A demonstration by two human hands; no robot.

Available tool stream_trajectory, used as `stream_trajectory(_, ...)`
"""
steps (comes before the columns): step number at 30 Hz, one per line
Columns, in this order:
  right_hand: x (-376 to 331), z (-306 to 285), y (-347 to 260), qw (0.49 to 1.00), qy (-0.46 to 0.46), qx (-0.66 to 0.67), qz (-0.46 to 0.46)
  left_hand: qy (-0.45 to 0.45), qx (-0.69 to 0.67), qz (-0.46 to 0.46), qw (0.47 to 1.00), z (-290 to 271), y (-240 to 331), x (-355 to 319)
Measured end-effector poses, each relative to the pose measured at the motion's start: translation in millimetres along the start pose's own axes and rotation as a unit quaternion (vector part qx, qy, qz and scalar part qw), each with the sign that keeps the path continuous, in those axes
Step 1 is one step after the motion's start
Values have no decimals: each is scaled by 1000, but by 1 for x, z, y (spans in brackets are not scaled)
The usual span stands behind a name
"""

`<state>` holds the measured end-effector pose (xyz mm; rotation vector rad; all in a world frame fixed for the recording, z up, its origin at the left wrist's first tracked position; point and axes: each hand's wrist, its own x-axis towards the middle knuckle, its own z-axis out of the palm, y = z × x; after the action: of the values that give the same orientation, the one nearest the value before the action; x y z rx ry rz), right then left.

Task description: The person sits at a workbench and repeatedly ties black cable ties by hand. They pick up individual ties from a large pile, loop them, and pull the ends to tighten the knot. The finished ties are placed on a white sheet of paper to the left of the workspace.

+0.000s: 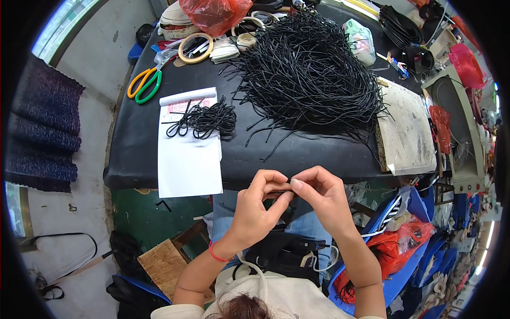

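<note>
While pinching a thin black cord [280, 191] between the thumb and fingers of the left hand [259, 206], brings in the right hand [326, 201] too, pressed thumb to forefinger at the cord's right end. Holds this cord, mostly hidden by fingertips, just in front of the near edge of the black-covered counter [135, 151], above blue jeans [308, 226]. Wears a red string bracelet [218, 253] on the left wrist.

Faces, straight ahead on the counter, a large tangled heap of black cords [313, 74], with loose ends trailing nearer. Has, left of that heap, a white notepad [189, 167] jutting slightly past the near edge and topped by a smaller bunch of looped black cords [210, 119].

Farther left, shows scissors [158, 69] with one orange and one green handle, near a cream ring-shaped roll [181, 50] and, behind, a red plastic bag [215, 11]. To the heap's right, includes a pale, stained slab [406, 130]. Below the counter, reveals a blue bin [418, 203] on the right, holding red plastic bagging [406, 236], and a wooden stool [161, 264] on the left.
</note>
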<state>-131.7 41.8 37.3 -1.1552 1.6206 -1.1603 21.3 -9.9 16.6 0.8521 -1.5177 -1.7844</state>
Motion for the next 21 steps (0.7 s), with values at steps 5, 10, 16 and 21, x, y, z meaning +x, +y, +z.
stream_trajectory(5, 1, 6, -3, 975, 8, 201, 95, -56, -34, -60, 996, -3, 7, 2)
stream_trajectory(10, -1, 10, 5, 978, 38, 187, 90, -88, 79, -24, 993, 2, 7, 0)
stream_trajectory(16, 5, 11, 1, 974, 178, 141, 11, -40, 43, -26, 998, 2, 1, 3)
stream_trajectory(21, -8, -15, 9, 982, 34, 84, 168, -45, 79, 10, 996, -7, 3, 2)
